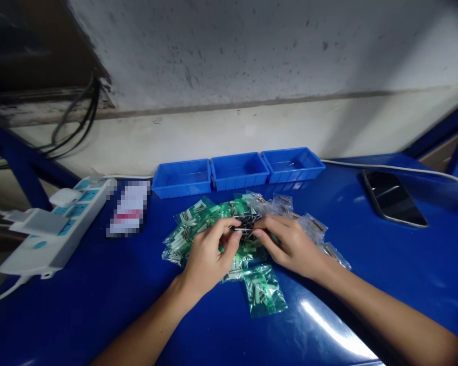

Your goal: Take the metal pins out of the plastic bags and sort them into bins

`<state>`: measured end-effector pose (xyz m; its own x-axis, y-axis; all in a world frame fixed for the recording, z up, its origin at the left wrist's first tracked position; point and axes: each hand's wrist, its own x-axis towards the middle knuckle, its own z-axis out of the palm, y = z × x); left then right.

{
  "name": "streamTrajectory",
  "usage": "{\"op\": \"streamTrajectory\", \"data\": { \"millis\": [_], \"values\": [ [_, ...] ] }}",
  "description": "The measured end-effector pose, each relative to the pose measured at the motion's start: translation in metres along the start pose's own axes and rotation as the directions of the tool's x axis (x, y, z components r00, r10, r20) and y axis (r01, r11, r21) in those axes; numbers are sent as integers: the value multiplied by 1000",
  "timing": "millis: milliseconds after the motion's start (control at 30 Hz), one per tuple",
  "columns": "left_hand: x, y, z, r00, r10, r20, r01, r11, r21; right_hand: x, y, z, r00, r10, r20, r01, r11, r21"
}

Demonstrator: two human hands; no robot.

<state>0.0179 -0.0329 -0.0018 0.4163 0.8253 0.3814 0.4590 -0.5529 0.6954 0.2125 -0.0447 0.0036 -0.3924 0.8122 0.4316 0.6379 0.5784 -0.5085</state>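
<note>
My left hand (209, 254) curls its thumb and forefinger round the left side of a cluster of small dark screw-like pieces (246, 223). From the other side, the fingertips of my right hand (288, 241) are closed at the cluster's right edge. Whether a clear bag encloses these pieces, I cannot tell. Beneath and around both hands spreads a pile of green plastic packets (187, 231) with pale plugs and metal screws inside. Clear packets (313, 226) with brass-coloured pieces lie behind and beyond my right hand. One green packet (265, 292) lies nearer to me, below the pile.
Three blue bins (183, 178) stand in a row against the wall. A white power strip (57, 234) with plugs and a blurred white-and-red card (129, 209) are at the left. On the right, a dark phone (395, 198) rests on the blue tabletop (118, 284). A white cable (389, 168) runs behind.
</note>
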Motion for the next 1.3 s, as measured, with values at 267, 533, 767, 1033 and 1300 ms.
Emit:
{"op": "streamTrajectory", "data": {
  "millis": [267,533,767,1033,1300],
  "values": [
    [1,0,0,1000,-2,27,2,1000,10,-1,-1,-1,1000,19,23,-19,1000,-11],
    [1,1,-1,999,35,29,-36,999,34,-1,0,-1,1000,9,11,-9,1000,18],
    [1,1,-1,1000,26,17,-27,998,54,-1,0,0,1000,8,15,-9,1000,21],
    [0,-2,0,1000,15,-7,-14,999,30,-1,2,1,1000,11,20,-11,1000,18],
    [0,0,0,1000,18,-6,-18,999,47,-1,0,0,1000,3,22,-3,1000,19]
  ]
}}
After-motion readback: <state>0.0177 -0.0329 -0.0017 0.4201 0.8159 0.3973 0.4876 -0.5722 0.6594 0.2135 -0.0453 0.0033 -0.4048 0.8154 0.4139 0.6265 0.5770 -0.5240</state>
